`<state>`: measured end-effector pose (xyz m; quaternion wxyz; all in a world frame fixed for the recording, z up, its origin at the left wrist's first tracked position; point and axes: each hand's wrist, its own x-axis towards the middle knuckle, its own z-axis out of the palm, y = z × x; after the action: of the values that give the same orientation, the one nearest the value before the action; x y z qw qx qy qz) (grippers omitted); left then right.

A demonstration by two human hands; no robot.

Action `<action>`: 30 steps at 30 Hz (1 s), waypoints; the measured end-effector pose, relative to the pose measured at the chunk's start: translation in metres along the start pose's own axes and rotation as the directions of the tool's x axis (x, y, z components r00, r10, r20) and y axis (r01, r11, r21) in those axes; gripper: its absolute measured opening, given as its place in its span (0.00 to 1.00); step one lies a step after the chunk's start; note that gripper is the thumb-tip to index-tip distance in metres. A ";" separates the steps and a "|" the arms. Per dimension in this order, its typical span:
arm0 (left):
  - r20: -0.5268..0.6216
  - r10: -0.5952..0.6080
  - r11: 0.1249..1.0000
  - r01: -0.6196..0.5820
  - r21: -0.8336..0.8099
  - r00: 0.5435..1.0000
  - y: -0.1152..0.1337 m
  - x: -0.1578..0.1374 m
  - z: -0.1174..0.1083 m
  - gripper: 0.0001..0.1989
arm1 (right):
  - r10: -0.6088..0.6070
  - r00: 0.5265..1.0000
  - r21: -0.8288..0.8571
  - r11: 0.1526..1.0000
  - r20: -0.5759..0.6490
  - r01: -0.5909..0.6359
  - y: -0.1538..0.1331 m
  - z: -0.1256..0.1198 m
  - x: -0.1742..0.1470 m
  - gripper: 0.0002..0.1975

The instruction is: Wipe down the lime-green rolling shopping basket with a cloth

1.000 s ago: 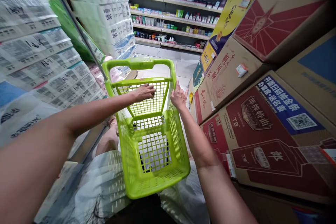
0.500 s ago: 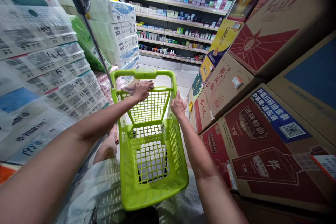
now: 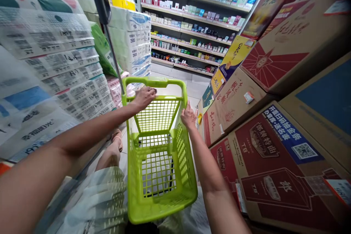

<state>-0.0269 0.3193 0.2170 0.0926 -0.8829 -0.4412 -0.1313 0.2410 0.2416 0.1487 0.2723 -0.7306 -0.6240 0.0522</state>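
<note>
A lime-green plastic rolling shopping basket (image 3: pixel 162 212) stands in front of me, its grid walls and floor bare inside. From its far left corner rises a metal pull rod (image 3: pixel 115 56) topped by a dark grip (image 3: pixel 100 2). My left hand (image 3: pixel 145 97) is closed at the far panel's upper bar, below the raised rim loop. A small dark bit shows at its fingertips; what it is I cannot make out. My right hand (image 3: pixel 189 116) is wrapped round the basket's right upper edge, with some fingers on the outer side.
Tall stacks of wrapped paper packs (image 3: pixel 74 62) line the left. Printed cartons (image 3: pixel 270 146) are piled close on the right. Ahead, past pale floor tiles (image 3: pixel 189 86), shelves (image 3: pixel 189 25) carry small boxes and bottles. A sandalled foot (image 3: pixel 117 140) is left of the basket.
My left hand has shifted slightly left and down along the bar; the greyish cloth-like patch beside it no longer shows. My right hand keeps its hold. The view has tilted up slightly.
</note>
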 end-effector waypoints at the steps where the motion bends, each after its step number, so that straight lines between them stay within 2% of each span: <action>1: -0.040 -0.044 0.999 0.046 0.030 0.998 -0.017 -0.014 -0.008 0.20 | 0.001 1.000 0.002 1.000 0.002 -0.001 0.000 0.000 0.000 0.35; 4: -0.131 -0.082 0.997 0.082 -0.005 0.988 -0.050 -0.058 -0.023 0.19 | 0.007 1.000 -0.011 1.000 0.011 -0.007 0.000 0.000 -0.002 0.35; 7: -0.191 -0.113 0.982 0.081 -0.169 0.975 -0.046 -0.099 -0.014 0.19 | 0.014 1.000 -0.049 0.999 0.009 -0.013 0.000 -0.002 -0.003 0.35; 9: -0.266 -0.235 0.948 0.159 -0.277 0.935 -0.025 -0.123 0.002 0.19 | 0.013 1.000 -0.085 0.996 0.002 -0.013 0.000 -0.005 -0.002 0.35; 11: -0.324 -0.383 0.892 0.255 -0.372 0.865 0.006 -0.146 0.017 0.19 | 0.015 1.000 -0.125 0.992 0.010 -0.014 -0.002 -0.009 -0.002 0.34; 13: -0.332 -0.494 0.829 0.321 -0.458 0.803 0.044 -0.174 0.029 0.19 | 0.019 1.000 -0.158 0.987 0.017 -0.016 -0.008 -0.013 -0.010 0.34; 14: -0.317 -0.522 0.804 0.332 -0.494 0.792 0.064 -0.190 0.034 0.20 | 0.018 1.000 -0.169 0.986 0.007 -0.016 -0.012 -0.014 -0.018 0.34; 17: -0.280 -0.519 0.765 0.292 -0.574 0.807 0.115 -0.239 0.045 0.17 | -0.013 0.997 -0.171 0.985 -0.073 0.001 -0.029 -0.013 -0.074 0.31; 19: -0.327 -0.510 0.744 0.217 -0.633 0.795 0.129 -0.258 0.051 0.16 | -0.081 0.996 -0.130 0.989 -0.031 0.076 -0.043 -0.007 -0.133 0.29; 20: -0.350 -0.515 0.727 0.183 -0.662 0.782 0.128 -0.259 0.053 0.16 | -0.118 0.993 -0.090 0.989 0.027 0.120 -0.049 -0.004 -0.165 0.28; 22: -0.392 -0.534 0.695 0.124 -0.708 0.749 0.109 -0.241 0.052 0.13 | -0.205 0.964 0.028 0.979 0.170 0.203 -0.064 0.000 -0.228 0.26; 24: -0.419 -0.616 0.640 0.115 -0.759 0.667 0.078 -0.206 0.047 0.13 | -0.286 0.918 0.128 0.957 0.273 0.260 -0.081 0.002 -0.278 0.25; 25: -0.425 -0.655 0.607 0.100 -0.788 0.625 0.065 -0.187 0.043 0.15 | -0.311 0.908 0.142 0.949 0.280 0.282 -0.090 0.003 -0.297 0.25; 27: -0.428 -0.692 0.552 0.045 -0.833 0.581 0.049 -0.159 0.037 0.18 | -0.357 0.899 0.136 0.933 0.255 0.333 -0.105 0.006 -0.322 0.28; 28: -0.423 -0.704 0.531 0.028 -0.847 0.571 0.050 -0.154 0.036 0.18 | -0.369 0.903 0.116 0.929 0.222 0.351 -0.110 0.010 -0.329 0.29; 30: -0.406 -0.718 0.509 0.027 -0.861 0.566 0.066 -0.164 0.041 0.17 | -0.380 0.912 0.083 0.925 0.154 0.371 -0.115 0.020 -0.336 0.32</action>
<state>-0.0625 0.1679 0.1240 -0.1666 -0.5625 -0.4598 -0.6667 0.0586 -0.0593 0.0971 0.2428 -0.5828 -0.7717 0.0764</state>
